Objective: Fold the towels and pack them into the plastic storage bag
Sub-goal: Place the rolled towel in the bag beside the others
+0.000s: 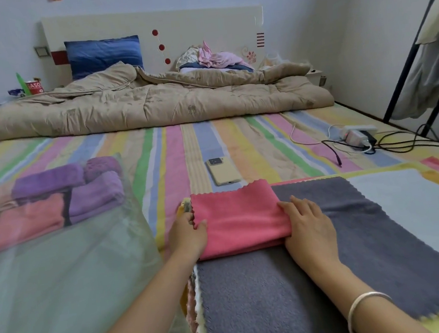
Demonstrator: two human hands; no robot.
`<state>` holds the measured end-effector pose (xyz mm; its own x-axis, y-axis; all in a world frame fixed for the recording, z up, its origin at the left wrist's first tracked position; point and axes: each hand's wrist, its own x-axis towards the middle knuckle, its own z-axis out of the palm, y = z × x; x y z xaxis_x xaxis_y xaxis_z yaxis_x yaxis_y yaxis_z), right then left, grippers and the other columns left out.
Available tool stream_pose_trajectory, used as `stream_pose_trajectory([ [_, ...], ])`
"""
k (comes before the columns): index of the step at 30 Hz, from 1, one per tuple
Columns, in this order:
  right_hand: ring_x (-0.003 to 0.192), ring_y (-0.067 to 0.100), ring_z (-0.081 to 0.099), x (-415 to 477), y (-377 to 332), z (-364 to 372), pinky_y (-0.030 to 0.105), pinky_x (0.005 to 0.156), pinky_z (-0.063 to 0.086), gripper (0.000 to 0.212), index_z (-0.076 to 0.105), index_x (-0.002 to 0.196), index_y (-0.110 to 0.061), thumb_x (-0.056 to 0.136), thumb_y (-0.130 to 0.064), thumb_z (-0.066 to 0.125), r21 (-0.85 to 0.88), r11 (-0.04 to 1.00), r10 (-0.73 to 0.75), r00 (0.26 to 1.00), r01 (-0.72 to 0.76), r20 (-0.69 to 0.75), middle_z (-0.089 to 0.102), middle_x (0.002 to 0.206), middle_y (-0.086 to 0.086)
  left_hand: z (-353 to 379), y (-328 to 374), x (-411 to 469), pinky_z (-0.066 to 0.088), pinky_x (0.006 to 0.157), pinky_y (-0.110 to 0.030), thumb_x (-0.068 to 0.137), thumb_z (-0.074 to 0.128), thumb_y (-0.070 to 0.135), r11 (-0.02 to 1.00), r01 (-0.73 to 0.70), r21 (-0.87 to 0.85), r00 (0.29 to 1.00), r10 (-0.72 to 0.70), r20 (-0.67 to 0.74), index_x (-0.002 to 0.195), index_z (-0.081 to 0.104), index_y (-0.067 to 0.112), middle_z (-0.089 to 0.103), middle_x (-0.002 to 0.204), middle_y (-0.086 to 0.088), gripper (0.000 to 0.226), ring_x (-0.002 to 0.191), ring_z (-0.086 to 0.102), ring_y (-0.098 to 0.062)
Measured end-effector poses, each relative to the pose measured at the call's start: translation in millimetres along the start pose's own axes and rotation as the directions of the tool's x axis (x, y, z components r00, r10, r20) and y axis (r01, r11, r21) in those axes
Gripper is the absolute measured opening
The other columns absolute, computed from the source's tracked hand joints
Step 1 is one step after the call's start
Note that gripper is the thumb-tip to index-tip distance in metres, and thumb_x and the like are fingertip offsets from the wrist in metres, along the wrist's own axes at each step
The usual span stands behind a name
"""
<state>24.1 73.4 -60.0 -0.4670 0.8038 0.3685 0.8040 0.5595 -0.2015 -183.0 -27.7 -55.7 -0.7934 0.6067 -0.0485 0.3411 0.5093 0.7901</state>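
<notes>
A pink towel point(241, 218), folded over, lies on a stack of flat towels whose top one is grey point(357, 255). My left hand point(189, 236) grips the pink towel's left edge, thumb on top. My right hand point(310, 227) rests on its right edge with fingers spread flat. To the left lies the clear plastic storage bag point(63, 291); inside its far end sit folded purple towels point(95, 190) and pink towels point(26, 222). Edges of yellow, white and pink towels show under the grey one at the stack's left side.
A phone point(223, 171) lies on the striped bedsheet just beyond the pink towel. A power strip with cables point(358, 135) sits at the right. A beige quilt point(152, 103) and pillows fill the head of the bed. A black clothes rack point(417, 45) stands at the right.
</notes>
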Motion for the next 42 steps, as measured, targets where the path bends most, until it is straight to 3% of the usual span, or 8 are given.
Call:
stream_pose_trajectory([
  [7,0.145,0.022,0.017,-4.2,-2.5,1.0,0.038,0.119,0.016,0.077,0.023,0.151,-0.022,0.078,-0.017,0.048,0.152,0.962,0.194,0.959,-0.227,0.207,0.025,0.156,0.003,-3.6,9.6,-5.9,0.045,0.087,-0.035,0.094,0.056,0.024,0.991,-0.033,0.133,0.997,0.042,-0.064,0.134,0.044,0.011,0.057,0.131,-0.01,0.044,0.113,0.058,-0.03],
  [10,0.145,0.021,0.016,-6.1,-4.9,0.6,0.039,0.119,0.016,0.073,0.027,0.148,-0.019,0.079,-0.022,0.049,0.145,0.96,0.21,0.958,-0.24,0.195,0.026,0.156,0.002,-0.4,27.8,-21.1,0.04,0.099,-0.038,0.093,0.052,0.018,0.862,-0.254,0.438,0.906,0.371,-0.205,0.143,0.032,0.015,0.034,0.15,-0.007,0.054,0.129,0.044,-0.027],
  [17,0.146,0.019,0.015,-8.5,-5.0,-4.7,0.037,0.12,0.015,0.069,0.037,0.146,-0.017,0.079,-0.024,0.052,0.231,0.933,0.229,0.951,-0.275,0.207,0.026,0.157,0.002,46.3,43.9,-20.2,-0.005,0.121,-0.043,0.101,0.023,0.043,0.591,-0.538,0.601,0.839,0.448,0.309,0.155,0.001,0.018,-0.006,0.163,-0.003,0.063,0.149,-0.009,-0.018],
  [23,0.143,0.023,0.026,-3.6,-20.6,-4.9,0.047,0.117,0.019,0.077,0.054,0.134,-0.023,0.065,-0.044,0.029,0.406,0.879,0.156,0.956,-0.249,0.247,0.046,0.145,0.004,59.7,26.0,-19.0,-0.009,0.119,-0.047,0.096,0.007,0.051,0.496,-0.515,0.7,0.841,0.452,0.298,0.155,-0.002,0.02,-0.005,0.163,-0.005,0.068,0.149,-0.01,-0.02],
  [27,0.107,0.021,0.058,1.0,-56.7,-7.6,0.044,0.092,0.046,0.046,0.06,0.11,-0.027,0.07,-0.037,0.04,0.646,0.728,0.118,0.97,-0.23,0.213,0.064,0.109,0.0,43.9,33.1,-7.2,0.016,0.119,-0.046,0.096,0.041,0.038,0.806,-0.544,0.233,0.829,0.473,0.298,0.145,0.038,0.026,0.041,0.151,0.0,0.05,0.141,0.032,-0.019],
  [31,0.137,0.024,0.038,2.1,-93.8,-5.7,0.042,0.114,0.03,0.066,0.045,0.141,-0.016,0.08,-0.04,0.036,0.55,0.835,-0.067,0.992,-0.001,0.104,0.045,0.146,0.004,-2.9,39.2,2.0,0.054,0.062,-0.02,0.095,0.042,0.002,0.814,-0.012,-0.58,0.996,0.06,0.065,0.104,0.067,0.01,0.072,0.1,-0.01,0.028,0.073,0.069,-0.009],
  [36,0.142,0.025,0.032,-9.2,-116.4,11.2,0.043,0.117,0.026,0.067,0.042,0.145,-0.012,0.084,-0.039,0.029,0.229,0.938,-0.27,0.963,0.26,0.012,0.038,0.152,0.009,-32.3,18.9,10.6,0.047,0.043,-0.019,0.1,0.048,0.026,0.747,0.275,-0.605,0.949,-0.109,0.296,0.108,0.069,0.01,0.073,0.088,-0.008,0.028,0.052,0.066,-0.008],
  [42,0.141,0.023,0.035,-14.9,-111.4,22.7,0.042,0.113,0.031,0.057,0.045,0.143,-0.015,0.091,-0.036,0.036,0.117,0.93,-0.354,0.935,0.349,0.028,0.042,0.149,0.007,-23.5,2.5,17.0,0.058,0.077,-0.032,0.078,0.08,0.027,0.75,0.208,-0.627,0.968,-0.067,0.242,0.101,0.066,0.015,0.07,0.107,0.001,0.029,0.09,0.07,-0.017],
])
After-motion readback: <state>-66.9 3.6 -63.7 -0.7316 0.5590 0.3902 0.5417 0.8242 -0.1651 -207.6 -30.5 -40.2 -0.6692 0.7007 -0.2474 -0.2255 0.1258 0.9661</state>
